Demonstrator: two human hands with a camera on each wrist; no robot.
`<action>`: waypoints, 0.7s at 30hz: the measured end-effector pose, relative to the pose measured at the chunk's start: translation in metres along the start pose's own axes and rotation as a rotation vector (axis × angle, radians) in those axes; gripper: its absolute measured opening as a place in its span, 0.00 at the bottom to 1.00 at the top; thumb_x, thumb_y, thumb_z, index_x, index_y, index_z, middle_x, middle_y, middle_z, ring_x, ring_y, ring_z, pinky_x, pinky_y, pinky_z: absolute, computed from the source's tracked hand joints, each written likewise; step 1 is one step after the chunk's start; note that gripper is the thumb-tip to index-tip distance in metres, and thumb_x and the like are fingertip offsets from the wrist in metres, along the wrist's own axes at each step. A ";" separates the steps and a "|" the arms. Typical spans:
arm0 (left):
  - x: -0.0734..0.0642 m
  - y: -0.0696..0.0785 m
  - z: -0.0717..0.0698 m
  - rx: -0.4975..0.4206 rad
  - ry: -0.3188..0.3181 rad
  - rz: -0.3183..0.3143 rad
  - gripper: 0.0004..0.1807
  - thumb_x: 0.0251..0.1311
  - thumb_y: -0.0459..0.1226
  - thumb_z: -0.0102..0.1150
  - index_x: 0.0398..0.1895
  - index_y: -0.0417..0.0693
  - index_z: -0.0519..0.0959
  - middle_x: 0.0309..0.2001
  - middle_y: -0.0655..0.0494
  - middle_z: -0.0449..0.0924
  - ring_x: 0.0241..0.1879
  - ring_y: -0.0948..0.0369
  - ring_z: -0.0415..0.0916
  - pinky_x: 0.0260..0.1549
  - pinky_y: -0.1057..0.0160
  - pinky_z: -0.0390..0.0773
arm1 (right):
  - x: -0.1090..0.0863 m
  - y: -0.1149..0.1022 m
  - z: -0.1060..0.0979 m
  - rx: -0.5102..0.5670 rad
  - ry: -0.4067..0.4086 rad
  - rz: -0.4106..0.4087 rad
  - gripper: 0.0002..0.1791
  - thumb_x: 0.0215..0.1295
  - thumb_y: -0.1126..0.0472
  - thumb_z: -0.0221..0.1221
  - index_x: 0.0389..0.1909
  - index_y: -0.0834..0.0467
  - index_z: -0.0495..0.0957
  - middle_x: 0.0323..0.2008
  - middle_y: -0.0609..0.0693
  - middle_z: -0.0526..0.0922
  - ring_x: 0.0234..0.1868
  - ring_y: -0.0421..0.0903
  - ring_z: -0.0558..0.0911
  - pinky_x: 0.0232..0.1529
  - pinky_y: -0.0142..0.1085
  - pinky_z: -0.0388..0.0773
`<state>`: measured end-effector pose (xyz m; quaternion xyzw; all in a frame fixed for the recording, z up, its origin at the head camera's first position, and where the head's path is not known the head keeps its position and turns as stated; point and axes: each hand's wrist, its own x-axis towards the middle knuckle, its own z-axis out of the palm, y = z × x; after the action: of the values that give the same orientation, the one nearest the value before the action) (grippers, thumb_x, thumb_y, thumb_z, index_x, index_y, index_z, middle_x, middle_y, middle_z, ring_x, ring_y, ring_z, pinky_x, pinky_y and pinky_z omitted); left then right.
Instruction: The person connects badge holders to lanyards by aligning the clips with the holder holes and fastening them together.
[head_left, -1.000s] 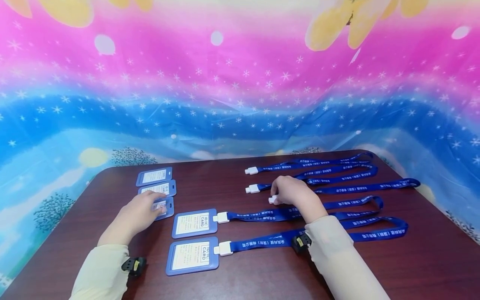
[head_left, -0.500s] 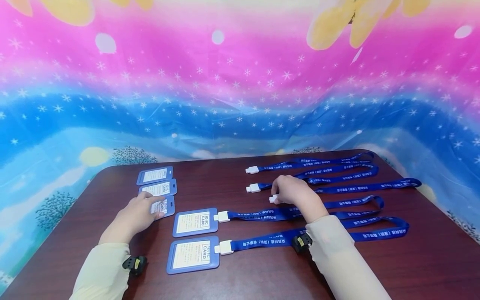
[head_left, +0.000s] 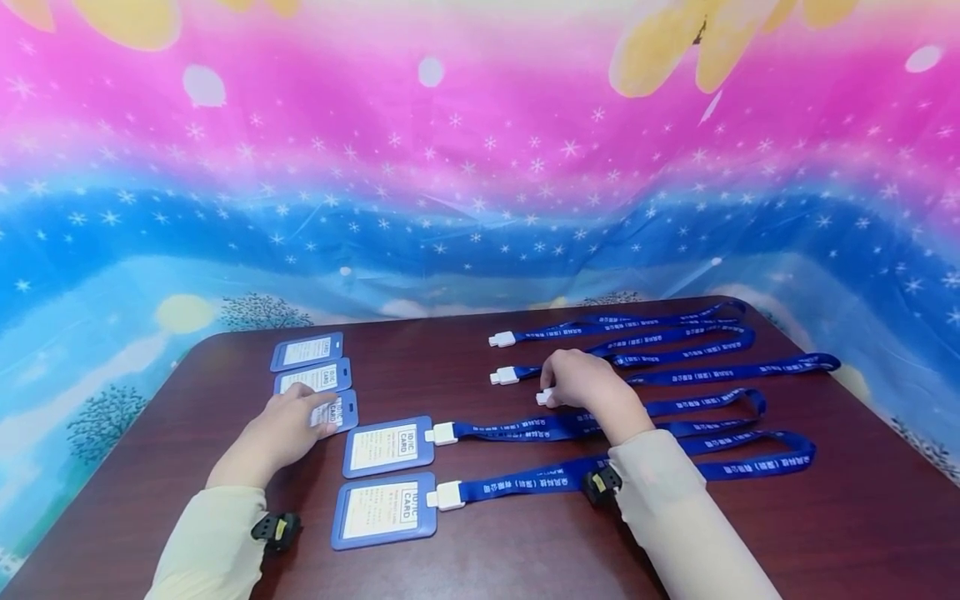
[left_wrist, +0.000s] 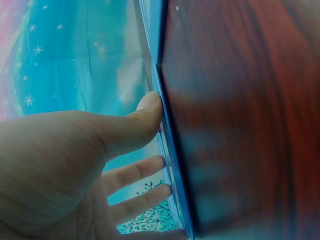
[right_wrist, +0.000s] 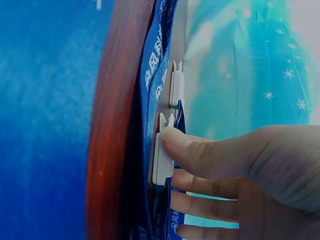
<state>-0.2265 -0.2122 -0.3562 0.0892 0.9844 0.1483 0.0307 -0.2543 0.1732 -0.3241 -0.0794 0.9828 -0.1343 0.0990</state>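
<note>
A blue ID card holder (head_left: 343, 412) lies at the near end of the unattached row on the left. My left hand (head_left: 279, 433) spans it, thumb at its near edge and fingertips toward its far edge. In the left wrist view the holder's edge (left_wrist: 172, 137) runs under my thumb, flat to the table. On the right, my right hand (head_left: 588, 387) pinches the white clip (head_left: 544, 397) of a blue lanyard (head_left: 731, 372). In the right wrist view my thumb covers part of that clip (right_wrist: 163, 160). Clip and card holder stand apart.
Two more card holders (head_left: 307, 351) lie behind the left hand. Two loose lanyards with white clips (head_left: 504, 375) lie behind the right. In front, two card holders (head_left: 387, 446) are joined to lanyards. A patterned cloth (head_left: 420, 208) hangs behind the brown table (head_left: 480, 550).
My left hand has moved slightly right, and the near card holder has slid right with it toward the joined ones. The right hand has stayed on the clip.
</note>
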 end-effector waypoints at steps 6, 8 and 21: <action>0.004 0.009 -0.001 0.018 -0.016 0.000 0.31 0.62 0.41 0.67 0.67 0.42 0.73 0.57 0.32 0.70 0.53 0.37 0.68 0.46 0.32 0.74 | -0.001 0.000 0.002 0.002 0.006 0.001 0.05 0.59 0.61 0.71 0.34 0.55 0.84 0.37 0.50 0.83 0.36 0.49 0.78 0.45 0.50 0.79; 0.006 0.013 -0.001 0.033 -0.021 -0.004 0.31 0.61 0.42 0.67 0.67 0.43 0.73 0.56 0.34 0.70 0.52 0.38 0.70 0.45 0.32 0.74 | -0.001 0.000 0.002 0.011 0.005 0.002 0.05 0.59 0.61 0.70 0.33 0.55 0.84 0.36 0.50 0.83 0.36 0.49 0.78 0.46 0.50 0.79; 0.021 0.044 0.006 0.055 -0.040 -0.008 0.30 0.62 0.41 0.67 0.67 0.47 0.74 0.67 0.31 0.64 0.63 0.35 0.63 0.53 0.30 0.68 | -0.001 0.000 0.001 0.002 0.019 0.001 0.06 0.58 0.62 0.71 0.33 0.56 0.84 0.37 0.51 0.83 0.36 0.50 0.78 0.47 0.51 0.79</action>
<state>-0.2396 -0.1657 -0.3496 0.0891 0.9877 0.1193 0.0484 -0.2533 0.1730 -0.3245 -0.0774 0.9836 -0.1362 0.0898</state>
